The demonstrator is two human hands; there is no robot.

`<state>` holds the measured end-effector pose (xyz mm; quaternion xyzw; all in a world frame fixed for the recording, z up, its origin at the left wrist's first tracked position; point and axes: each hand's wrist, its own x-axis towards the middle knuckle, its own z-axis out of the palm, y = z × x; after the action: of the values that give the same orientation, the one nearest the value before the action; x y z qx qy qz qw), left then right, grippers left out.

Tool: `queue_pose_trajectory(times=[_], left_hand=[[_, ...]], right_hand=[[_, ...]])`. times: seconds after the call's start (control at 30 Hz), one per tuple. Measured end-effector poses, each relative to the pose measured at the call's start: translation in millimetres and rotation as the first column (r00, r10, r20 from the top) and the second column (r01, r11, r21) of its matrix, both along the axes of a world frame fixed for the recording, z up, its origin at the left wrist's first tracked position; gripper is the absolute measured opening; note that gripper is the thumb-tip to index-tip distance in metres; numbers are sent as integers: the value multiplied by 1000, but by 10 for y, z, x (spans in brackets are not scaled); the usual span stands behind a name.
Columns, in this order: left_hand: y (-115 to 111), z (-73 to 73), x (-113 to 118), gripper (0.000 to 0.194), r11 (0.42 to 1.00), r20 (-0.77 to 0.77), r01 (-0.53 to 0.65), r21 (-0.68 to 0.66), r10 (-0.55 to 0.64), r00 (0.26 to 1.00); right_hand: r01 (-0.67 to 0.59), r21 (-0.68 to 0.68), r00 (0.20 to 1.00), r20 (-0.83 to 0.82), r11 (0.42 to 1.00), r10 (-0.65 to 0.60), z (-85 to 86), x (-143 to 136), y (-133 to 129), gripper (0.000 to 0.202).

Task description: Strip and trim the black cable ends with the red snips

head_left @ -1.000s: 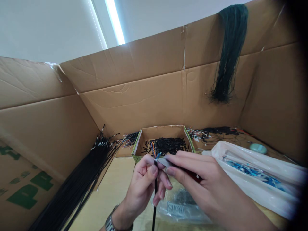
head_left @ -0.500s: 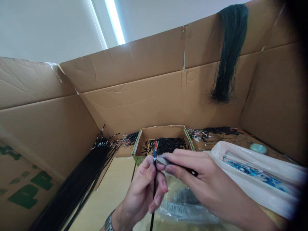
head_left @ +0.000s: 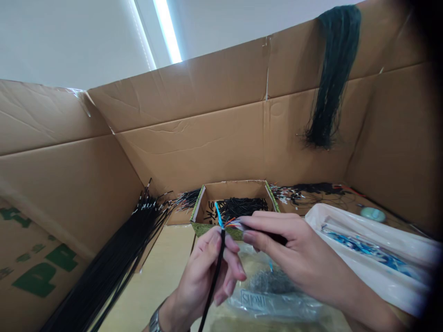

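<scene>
Between thumb and fingers, my left hand (head_left: 211, 263) pinches a black cable (head_left: 215, 272) just below its stripped end. A light blue strip (head_left: 218, 215) stands up from that end, leaning left. Thin coloured wires (head_left: 231, 223), some red and orange, bend right from the cable end to the fingertips of my right hand (head_left: 277, 237). My right hand is closed on a dark tool, mostly hidden by the fingers, with its tip at the wires.
Behind my hands stands an open box (head_left: 235, 189) of short black pieces. Long black cables (head_left: 114, 258) lie left. At right are a white tray (head_left: 374, 276) with blue scraps and a green round object (head_left: 373, 214). A plastic bag (head_left: 273, 302) lies below. Cardboard walls (head_left: 194, 138) surround everything.
The coloured wires, upright before, now bend right toward my right hand. The light blue strip has separated and stands alone. The lower cable has swung left.
</scene>
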<state>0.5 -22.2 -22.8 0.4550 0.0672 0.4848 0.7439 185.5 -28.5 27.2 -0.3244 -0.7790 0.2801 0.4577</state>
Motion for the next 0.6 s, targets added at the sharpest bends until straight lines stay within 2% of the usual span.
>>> queue_pose_trajectory(times=[0.17, 0.23, 0.3, 0.37, 0.43, 0.5, 0.6], left_hand=[[-9, 29, -8, 29, 991, -79, -130, 16, 131, 988], [-1, 22, 6, 27, 981, -120, -188, 49, 192, 974], [-2, 1, 26, 25, 959, -182, -262, 106, 278, 943], [-21, -24, 48, 26, 929, -256, -328, 172, 363, 896], [-52, -38, 69, 29, 909, -326, -355, 218, 411, 852], [-83, -32, 88, 30, 897, -375, -365, 249, 437, 817], [-107, 0, 114, 30, 873, -400, -393, 288, 483, 779]], right_hand=[[188, 73, 982, -4, 979, -188, 8, 76, -128, 12], [309, 147, 951, -64, 940, -302, -5, 72, -202, 18], [377, 223, 926, -114, 899, -360, -28, 22, -249, 20], [369, 264, 929, -117, 891, -350, -56, -57, -257, 17], [337, 254, 942, -102, 907, -321, -79, -125, -232, 11], [315, 201, 949, -92, 928, -302, -86, -150, -193, 10], [258, 111, 965, -79, 960, -250, -67, -111, -146, 20]])
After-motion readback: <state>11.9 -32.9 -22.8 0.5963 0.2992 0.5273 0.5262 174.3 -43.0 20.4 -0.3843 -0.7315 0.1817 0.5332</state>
